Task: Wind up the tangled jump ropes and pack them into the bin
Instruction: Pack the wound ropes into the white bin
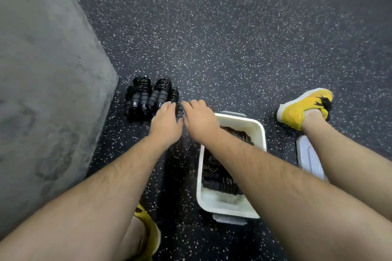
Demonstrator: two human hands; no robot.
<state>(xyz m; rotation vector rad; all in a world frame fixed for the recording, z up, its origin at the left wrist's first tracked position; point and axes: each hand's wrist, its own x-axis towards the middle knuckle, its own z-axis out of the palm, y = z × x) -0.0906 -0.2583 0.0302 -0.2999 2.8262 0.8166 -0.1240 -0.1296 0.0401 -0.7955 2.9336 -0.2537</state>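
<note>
Speckled dark rubber floor is filling most of the view; a grey wall is running along the side left of the fingers.

White bin is sitting on the floor just behind and right of the fingers, under the right forearm. Dark coiled ropes are lying inside it.

Wound black bundles are lying in a row on the floor just ahead and left of the fingers, touching or nearly touching the left fingertips; cannot tell which.

Grey lid and yellow shoe are lying well right of the fingers.

Left hand and right hand are working close together, backs up. Fingers of both are curling down, tips hidden, holding a black jump rope that is showing only in the gap between the hands.
</note>
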